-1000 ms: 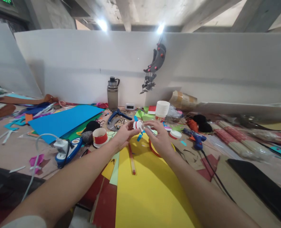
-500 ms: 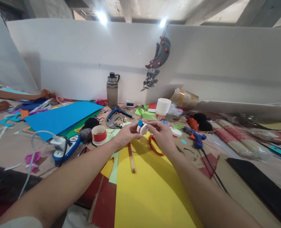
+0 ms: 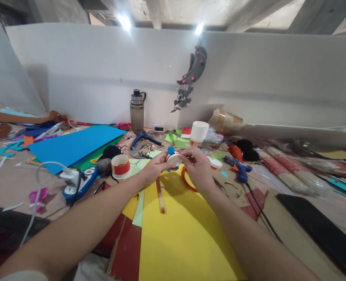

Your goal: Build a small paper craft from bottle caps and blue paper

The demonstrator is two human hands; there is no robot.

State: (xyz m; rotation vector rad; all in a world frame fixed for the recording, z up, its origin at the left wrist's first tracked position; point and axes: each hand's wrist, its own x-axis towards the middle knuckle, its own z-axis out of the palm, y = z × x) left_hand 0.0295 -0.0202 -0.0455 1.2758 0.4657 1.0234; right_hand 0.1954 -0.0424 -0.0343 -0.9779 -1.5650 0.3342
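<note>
Above the yellow sheet (image 3: 184, 234), my left hand (image 3: 152, 170) is closed on a small round white-and-red craft piece (image 3: 175, 160) with a blue knob on top. The fingertips of my right hand (image 3: 200, 168) pinch its right edge; whether they hold some smaller bit there cannot be made out. A red ring, perhaps a tape roll (image 3: 187, 181), lies just under my right hand and is partly covered by it. Below the craft piece, a red-and-clear pen-like stick (image 3: 161, 199) rests on the yellow sheet.
To the left stand a cut red-and-white paper cup (image 3: 121, 168) and a blue power strip (image 3: 83, 183). Behind are a bottle (image 3: 137, 111) and stacked paper cups (image 3: 199, 132). On the right lie a blue glue gun (image 3: 241, 169) with its cord and a black phone-like slab (image 3: 316, 230).
The craft piece has turned slightly so its round white face shows more. My right hand's fingers have curled in closer at its edge. The camera view has shifted a little.
</note>
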